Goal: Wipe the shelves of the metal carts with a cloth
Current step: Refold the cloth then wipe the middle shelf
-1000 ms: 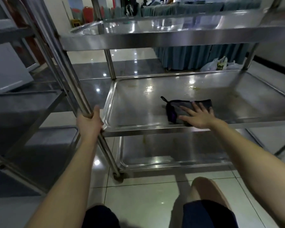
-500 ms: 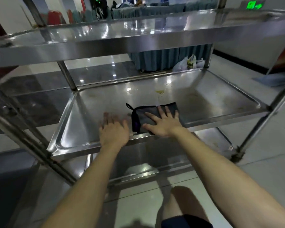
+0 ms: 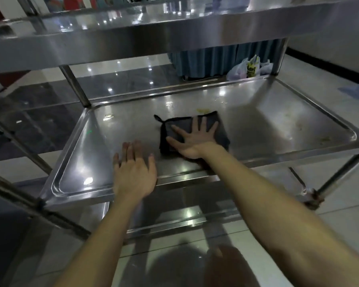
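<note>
A steel cart fills the view, and its middle shelf [image 3: 257, 125] lies in front of me. A dark folded cloth [image 3: 178, 126] with a small loop at its far left corner lies on that shelf near the front edge. My right hand [image 3: 192, 139] presses flat on the cloth with its fingers spread. My left hand [image 3: 134, 168] rests flat on the bare shelf to the left of the cloth, palm over the front rim. A yellowish stain [image 3: 202, 110] sits just beyond the cloth.
The top shelf [image 3: 153, 32] overhangs close above, and the bottom shelf [image 3: 174, 216] shows below. Another metal cart frame [image 3: 15, 189] stands at the left. Plastic bags [image 3: 247, 68] and a blue draped table [image 3: 205, 59] stand behind on the tiled floor.
One second ago my left hand gripped the cart's upright post; it now lies flat on the shelf. My right hand has stayed pressed on the cloth, and the view has shifted right and closer.
</note>
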Motion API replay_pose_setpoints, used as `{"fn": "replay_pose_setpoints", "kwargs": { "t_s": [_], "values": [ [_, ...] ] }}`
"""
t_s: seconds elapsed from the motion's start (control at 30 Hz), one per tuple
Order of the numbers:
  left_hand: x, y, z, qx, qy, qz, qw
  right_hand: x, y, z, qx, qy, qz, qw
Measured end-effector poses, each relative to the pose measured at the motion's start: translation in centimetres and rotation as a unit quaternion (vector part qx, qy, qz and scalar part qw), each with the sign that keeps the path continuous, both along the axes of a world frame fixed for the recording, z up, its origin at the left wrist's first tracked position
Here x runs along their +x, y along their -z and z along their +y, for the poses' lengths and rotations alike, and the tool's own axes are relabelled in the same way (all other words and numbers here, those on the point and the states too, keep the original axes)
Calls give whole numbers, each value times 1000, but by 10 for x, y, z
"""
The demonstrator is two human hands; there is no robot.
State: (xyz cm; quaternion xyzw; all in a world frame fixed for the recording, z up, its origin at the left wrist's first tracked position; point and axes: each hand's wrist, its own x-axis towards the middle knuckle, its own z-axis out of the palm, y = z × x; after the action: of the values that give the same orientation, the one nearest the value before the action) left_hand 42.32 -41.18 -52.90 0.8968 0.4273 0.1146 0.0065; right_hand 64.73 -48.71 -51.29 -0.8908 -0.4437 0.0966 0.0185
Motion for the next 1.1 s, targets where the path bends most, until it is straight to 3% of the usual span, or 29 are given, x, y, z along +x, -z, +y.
{"fn": "replay_pose_setpoints", "kwargs": {
  "t_s": [0.1,0.27,0.47,0.57,0.73,0.83,0.97,1.1],
  "values": [
    [-3,-1,0,-5,-16,-18,1000,-50,1,47,6,-44,6,999],
    [-6,-4,1,-20,-31,-29,999,-15,3,24,15,-46,11,999],
    [-3,-6,-4,-32,-20,-40,998,109,-1,-84,-3,128,19,992],
    [-2,-4,-6,-12,-14,-48,999,98,1,-70,-9,150,2,989],
    [-6,-7,-7,8,-7,-65,998,-30,0,36,13,-27,-10,1000],
    [-10,-10,-7,4,-8,-84,996,-58,-6,49,14,-87,17,996],
    [-10,-8,-5,-9,-13,-97,995,-1,-11,-6,7,-56,31,998],
    [-13,-9,2,-30,-14,-80,996,98,-14,-114,-2,83,38,996]
  ]
}}
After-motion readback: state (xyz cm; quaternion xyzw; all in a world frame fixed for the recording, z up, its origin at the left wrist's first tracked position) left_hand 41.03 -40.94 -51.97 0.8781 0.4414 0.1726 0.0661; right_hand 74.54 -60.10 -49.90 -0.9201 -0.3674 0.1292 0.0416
